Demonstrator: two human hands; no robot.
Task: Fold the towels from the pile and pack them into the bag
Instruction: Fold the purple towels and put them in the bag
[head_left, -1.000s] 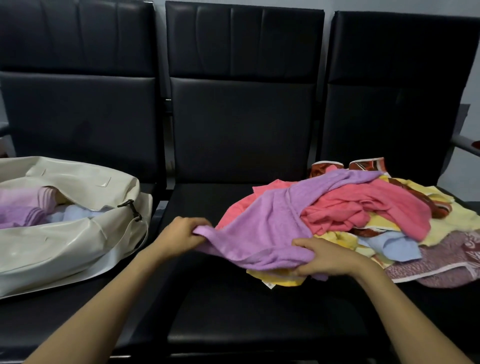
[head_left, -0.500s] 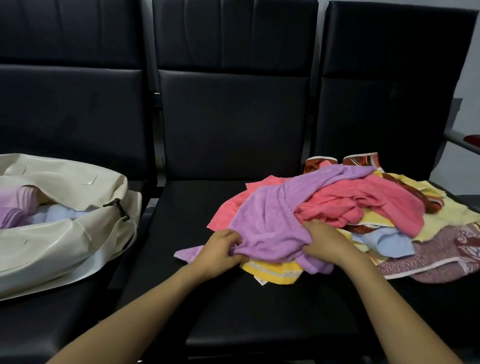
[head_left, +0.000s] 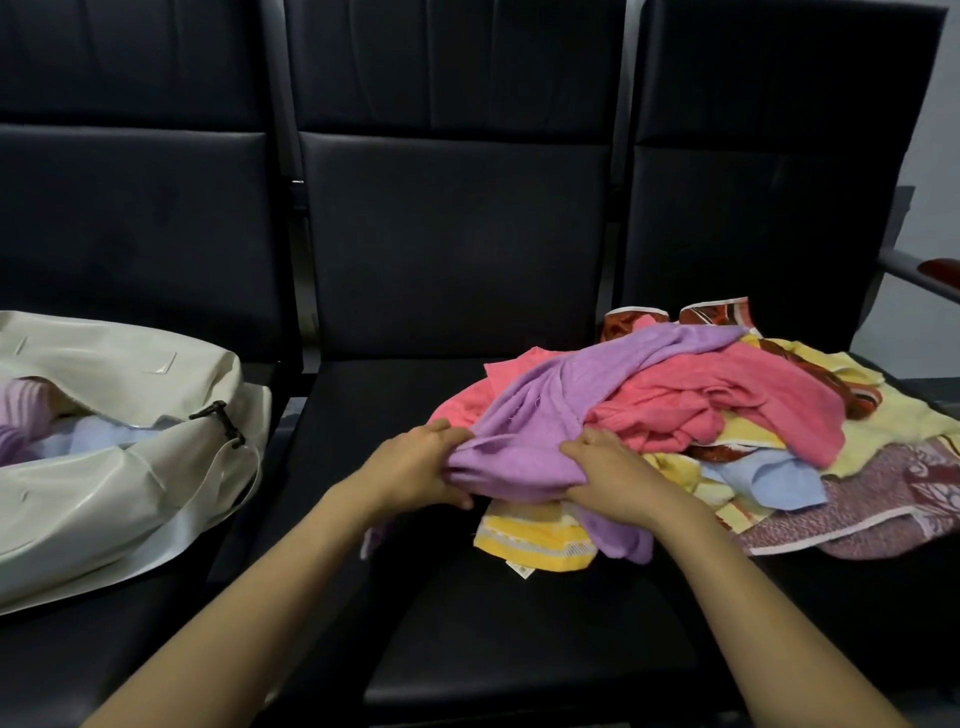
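A purple towel (head_left: 550, 410) lies on top of a mixed pile of towels (head_left: 727, 415) spread over the middle and right seats. My left hand (head_left: 415, 467) grips its near left edge. My right hand (head_left: 613, 478) grips a bunched part of the same towel close beside it. Under the purple towel sit a pink towel (head_left: 717, 405), a yellow one (head_left: 535, 535) and a light blue one (head_left: 779, 483). A cream bag (head_left: 119, 467) lies open on the left seat, with purple and pale blue towels inside.
Three black padded seats (head_left: 457, 597) stand in a row with tall backrests. A patterned maroon cloth (head_left: 883, 499) lies under the pile at the right. A metal armrest (head_left: 919, 270) juts out at the far right. The bag's black zip pull (head_left: 223, 421) hangs at its opening.
My left hand has moved right along the purple towel, toward my right hand, bunching the towel between them. The view has shifted slightly.
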